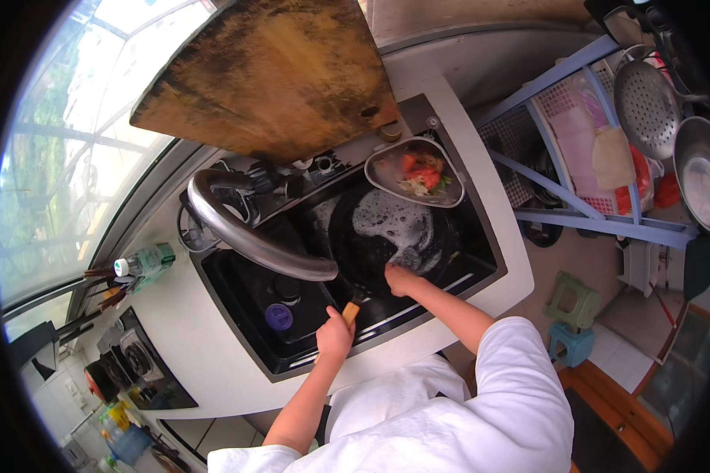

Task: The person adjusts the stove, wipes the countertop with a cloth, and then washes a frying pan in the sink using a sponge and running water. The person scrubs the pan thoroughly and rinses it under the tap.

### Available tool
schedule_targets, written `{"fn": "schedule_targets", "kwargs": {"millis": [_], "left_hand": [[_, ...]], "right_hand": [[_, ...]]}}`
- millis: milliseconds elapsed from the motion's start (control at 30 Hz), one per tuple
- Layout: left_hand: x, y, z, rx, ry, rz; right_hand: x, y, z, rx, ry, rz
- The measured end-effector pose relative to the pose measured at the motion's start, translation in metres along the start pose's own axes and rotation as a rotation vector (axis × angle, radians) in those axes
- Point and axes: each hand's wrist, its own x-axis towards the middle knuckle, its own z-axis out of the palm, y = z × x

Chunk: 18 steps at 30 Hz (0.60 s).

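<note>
A dark round frying pan [360,251] lies in the right basin of the black sink [222,276], with white suds [390,217] and water inside it. My left hand [335,337] is closed around the pan's light wooden handle [350,313] at the sink's near edge. Inside the near part of the pan, my right hand [401,280] presses down with curled fingers. Whatever those fingers may hold is hidden. A curved metal faucet [252,251] arches over the left basin, where a purple round object [278,317] rests.
A triangular strainer basket [381,180] with red and pale food scraps sits at the sink's far right corner. Behind stands a large stained cutting board [284,71]. A plastic bottle [154,258] and a stove [138,359] are left; a blue rack [556,169] and stools [572,299] are right.
</note>
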Motion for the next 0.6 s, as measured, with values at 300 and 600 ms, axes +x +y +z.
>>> {"fn": "schedule_targets", "kwargs": {"millis": [300,600], "left_hand": [[0.0,0.001,-0.003,0.017,0.001,0.021],[0.003,0.002,-0.006,0.021,0.009,0.038]], "right_hand": [[0.016,-0.003,-0.074,-0.02,0.076,0.256],[0.058,0.008,-0.052,0.315,0.202,0.058]]}}
